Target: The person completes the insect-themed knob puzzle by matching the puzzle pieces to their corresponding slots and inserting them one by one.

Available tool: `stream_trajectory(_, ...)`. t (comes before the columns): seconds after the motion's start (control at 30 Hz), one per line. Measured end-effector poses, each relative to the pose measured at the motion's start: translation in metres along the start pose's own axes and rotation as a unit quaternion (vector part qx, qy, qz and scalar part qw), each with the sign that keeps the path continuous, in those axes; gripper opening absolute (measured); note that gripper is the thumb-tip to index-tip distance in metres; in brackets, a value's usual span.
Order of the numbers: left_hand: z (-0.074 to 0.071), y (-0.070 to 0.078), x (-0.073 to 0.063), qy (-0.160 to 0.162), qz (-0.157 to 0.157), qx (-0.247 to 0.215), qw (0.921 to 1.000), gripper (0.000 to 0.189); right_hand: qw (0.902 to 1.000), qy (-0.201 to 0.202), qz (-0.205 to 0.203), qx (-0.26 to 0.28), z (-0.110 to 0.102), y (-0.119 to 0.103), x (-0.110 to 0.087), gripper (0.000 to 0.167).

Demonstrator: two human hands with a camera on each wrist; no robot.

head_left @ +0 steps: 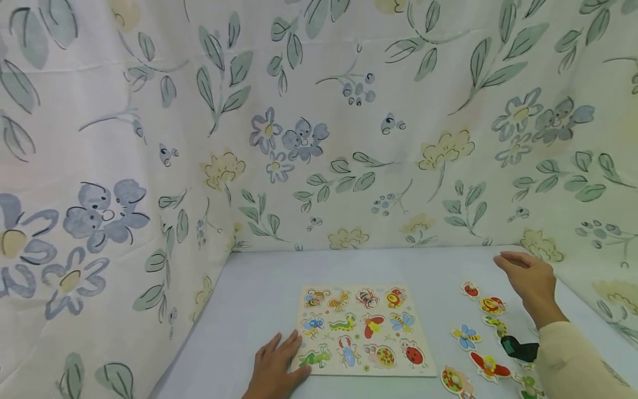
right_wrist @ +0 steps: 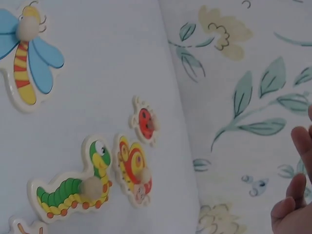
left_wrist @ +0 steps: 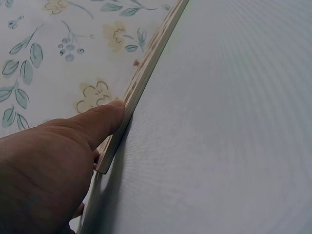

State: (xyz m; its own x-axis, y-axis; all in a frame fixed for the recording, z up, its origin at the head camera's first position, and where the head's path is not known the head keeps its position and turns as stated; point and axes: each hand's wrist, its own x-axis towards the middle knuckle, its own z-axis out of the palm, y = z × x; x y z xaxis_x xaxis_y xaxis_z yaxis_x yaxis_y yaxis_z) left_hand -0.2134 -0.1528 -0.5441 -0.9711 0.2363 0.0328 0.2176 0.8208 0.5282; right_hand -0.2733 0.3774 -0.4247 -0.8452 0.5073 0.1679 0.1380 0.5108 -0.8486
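A wooden insect puzzle board (head_left: 366,331) with printed pictures lies flat on the table. My left hand (head_left: 279,363) rests at its near left corner, fingers spread; in the left wrist view the thumb (left_wrist: 105,119) touches the board's edge (left_wrist: 146,73). My right hand (head_left: 530,280) is raised over the table's right side with loosely bent fingers, nothing visible in them. Below it lie knobbed puzzle pieces: a ladybug (head_left: 469,289), a butterfly (head_left: 492,305), a caterpillar (right_wrist: 73,195) and a blue-winged bee (head_left: 466,337). The right wrist view shows only some fingers (right_wrist: 292,200).
Nearer the front right lie a red-winged bug piece (head_left: 490,367), a snail piece (head_left: 456,381) and a green insect piece (head_left: 529,386), partly covered by the sleeve. A dark object (head_left: 518,350) sits by the right forearm. Floral cloth (head_left: 349,138) walls the white table (head_left: 239,299) behind and at both sides.
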Motion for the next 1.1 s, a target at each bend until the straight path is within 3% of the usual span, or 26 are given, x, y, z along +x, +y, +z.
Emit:
stream_trajectory(0.43, 0.001, 0.002, -0.001, -0.005, -0.017, -0.011, 0.9998, 0.080, 0.9949, -0.016, 0.099, -0.009, 0.002, 0.040, 0.003, 0.065)
stream_trajectory(0.7, 0.002, 0.002, -0.003, 0.013, 0.005, -0.009, 0.9999, 0.079, 0.9913, -0.025, 0.117, -0.056, 0.007, 0.060, 0.003, 0.061)
stream_trajectory(0.83, 0.002, 0.002, -0.003, 0.016, 0.004, -0.004, 0.9999, 0.079, 0.9887, -0.034, 0.130, -0.066, 0.011, 0.067, 0.003, 0.060)
stream_trajectory(1.1, 0.002, 0.002, -0.003, 0.013, -0.005, -0.006, 0.9999, 0.079, 0.9875, -0.058, 0.120, -0.084, 0.018, 0.080, 0.004, 0.059)
